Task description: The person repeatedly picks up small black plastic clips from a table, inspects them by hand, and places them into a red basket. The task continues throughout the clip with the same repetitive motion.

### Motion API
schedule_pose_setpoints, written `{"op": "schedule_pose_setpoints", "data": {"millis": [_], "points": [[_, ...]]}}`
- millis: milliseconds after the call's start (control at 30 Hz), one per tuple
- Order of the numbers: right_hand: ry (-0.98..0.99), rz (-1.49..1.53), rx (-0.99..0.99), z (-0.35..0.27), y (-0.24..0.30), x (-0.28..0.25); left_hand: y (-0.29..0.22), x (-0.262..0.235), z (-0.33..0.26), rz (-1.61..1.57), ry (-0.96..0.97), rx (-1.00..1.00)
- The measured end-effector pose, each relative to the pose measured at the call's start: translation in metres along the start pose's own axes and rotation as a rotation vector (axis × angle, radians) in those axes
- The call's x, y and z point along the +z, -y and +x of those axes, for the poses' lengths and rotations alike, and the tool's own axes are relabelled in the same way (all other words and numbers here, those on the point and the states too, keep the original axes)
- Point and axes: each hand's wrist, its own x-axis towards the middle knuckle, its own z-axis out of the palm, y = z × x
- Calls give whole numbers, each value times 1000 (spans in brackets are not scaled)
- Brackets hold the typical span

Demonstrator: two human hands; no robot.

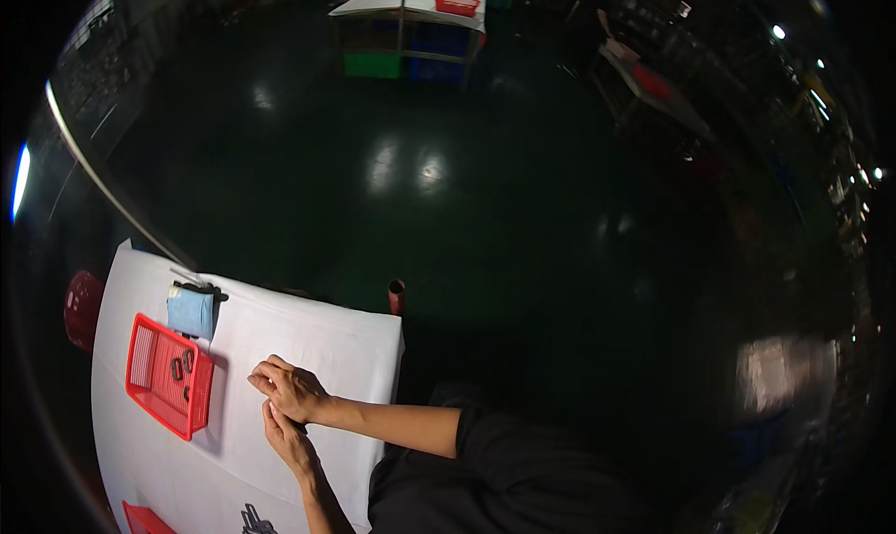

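My right hand [289, 390] is over the white-covered table, with its fingers curled and pressed together. Just below it, my left hand [291, 443] is closed too, its fingertips up against the right hand. Whatever the fingers hold, if anything, is hidden; a little dark shows beside them. To the left of both hands stands a red plastic basket [152, 405] with slotted sides. Several small dark ring-shaped parts [177, 370] lie in it. More dark parts [255, 520] lie on the table near the lower edge, left of my left forearm.
A light-blue folded packet or cloth [190, 311] lies beyond the basket. Part of another red container [145, 520] shows at the lower left. A rusty pipe end [397, 297] stands at the table's far right corner [394, 321]. A dark red stool or bucket [84, 310] is beyond the left edge.
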Motion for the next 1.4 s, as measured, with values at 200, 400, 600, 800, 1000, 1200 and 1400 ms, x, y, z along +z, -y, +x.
{"op": "schedule_pose_setpoints", "data": {"millis": [200,400,600,800,1000,1200,1400], "points": [[-271,-93,152,3,-38,-21,13,8,-14,113,174,-24],[-24,864,-221,-38,23,19,38,-29,5,-24,49,10],[-51,453,-186,-6,21,10,23,-25,-28,-98,55,6],[147,570,-328,-41,31,58,15,-43,-14,118,-196,197],[180,511,-290,-32,24,107,13,-94,-64,160,-173,-162],[406,511,-148,-5,16,99,-20,-118,-66,-131,-309,-236],[887,-35,-669,-50,37,87,-4,-147,-76,-464,-545,-411]]}}
